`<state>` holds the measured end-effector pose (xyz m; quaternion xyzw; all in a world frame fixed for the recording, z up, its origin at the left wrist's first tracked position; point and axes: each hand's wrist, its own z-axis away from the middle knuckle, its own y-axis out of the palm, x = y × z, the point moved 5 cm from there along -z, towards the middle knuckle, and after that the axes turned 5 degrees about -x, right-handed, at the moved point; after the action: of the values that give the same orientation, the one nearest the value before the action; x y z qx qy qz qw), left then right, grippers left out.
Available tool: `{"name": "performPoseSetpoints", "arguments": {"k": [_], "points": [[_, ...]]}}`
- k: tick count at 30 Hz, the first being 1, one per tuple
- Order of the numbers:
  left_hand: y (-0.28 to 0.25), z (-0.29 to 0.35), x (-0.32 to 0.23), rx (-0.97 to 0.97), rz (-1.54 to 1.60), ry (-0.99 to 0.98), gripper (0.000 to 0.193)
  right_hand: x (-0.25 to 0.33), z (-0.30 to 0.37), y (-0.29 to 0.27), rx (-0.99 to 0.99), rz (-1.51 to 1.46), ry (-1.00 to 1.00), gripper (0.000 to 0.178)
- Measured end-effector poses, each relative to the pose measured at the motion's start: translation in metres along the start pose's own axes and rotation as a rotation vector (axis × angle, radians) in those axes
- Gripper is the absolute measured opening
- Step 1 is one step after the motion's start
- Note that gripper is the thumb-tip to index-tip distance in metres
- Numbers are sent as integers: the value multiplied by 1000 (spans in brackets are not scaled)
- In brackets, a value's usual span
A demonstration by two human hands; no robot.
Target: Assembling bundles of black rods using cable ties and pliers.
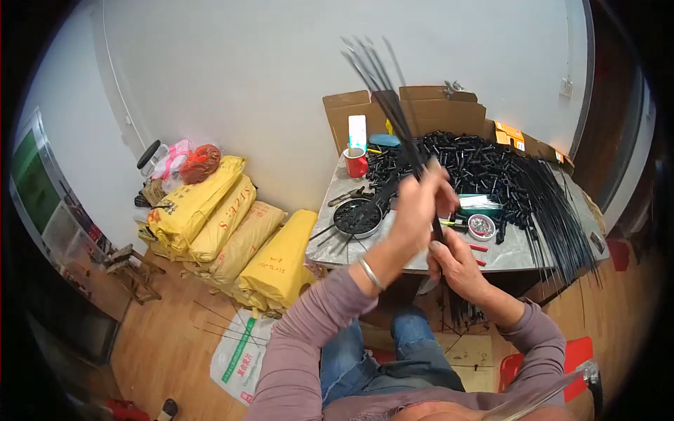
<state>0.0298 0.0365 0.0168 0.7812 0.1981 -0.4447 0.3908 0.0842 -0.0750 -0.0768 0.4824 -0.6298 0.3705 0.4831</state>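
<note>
Over the table's front edge, a bundle of long thin black strips [398, 116] stands slanted, its upper ends fanned out and blurred. My left hand [419, 203] is closed round the middle of the bundle; its fingertips are partly hidden behind it. Lower down and to the right, my right hand [460, 265] grips the same bundle with bent fingers. Its lower ends hang below the tabletop. Behind my hands spreads a big heap of short black plastic pieces [477, 158]. A round bowl [358, 217] with small black bits lies left of my left hand.
A red mug [356, 163] stands at the table's back left, before cardboard sheets [442, 116]. More black strips [562, 224] lie along the right side. A round tin [481, 226] sits near my right hand. Yellow sacks [203, 210] are stacked on the floor at left.
</note>
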Motion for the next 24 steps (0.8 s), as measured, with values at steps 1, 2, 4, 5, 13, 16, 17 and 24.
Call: {"name": "performPoseSetpoints", "arguments": {"k": [1, 2, 4, 5, 13, 16, 17, 24], "points": [[-1, 2, -8, 1, -15, 7, 28, 0, -10, 10, 5, -20, -11, 16], [1, -13, -26, -33, 127, 70, 33, 7, -25, 19, -3, 15, -128, 14], [17, -15, -44, 108, 92, 83, 37, 18, -33, 22, -44, -24, -181, 13], [26, -20, -56, 201, 51, 114, 38, 21, -47, 25, -58, -49, -265, 12], [-36, -34, 64, -68, -405, -92, 44, -132, -76, -5, -312, 456, -333, 16], [-44, -47, 58, -18, -120, -184, 49, -123, -75, 3, -97, 286, -49, 16], [-40, -54, 48, 33, 14, -214, 52, -103, -63, 11, 51, 25, 132, 15], [-23, -52, 21, 241, -190, -196, 42, -12, -22, -8, -83, -362, 126, 26]]}}
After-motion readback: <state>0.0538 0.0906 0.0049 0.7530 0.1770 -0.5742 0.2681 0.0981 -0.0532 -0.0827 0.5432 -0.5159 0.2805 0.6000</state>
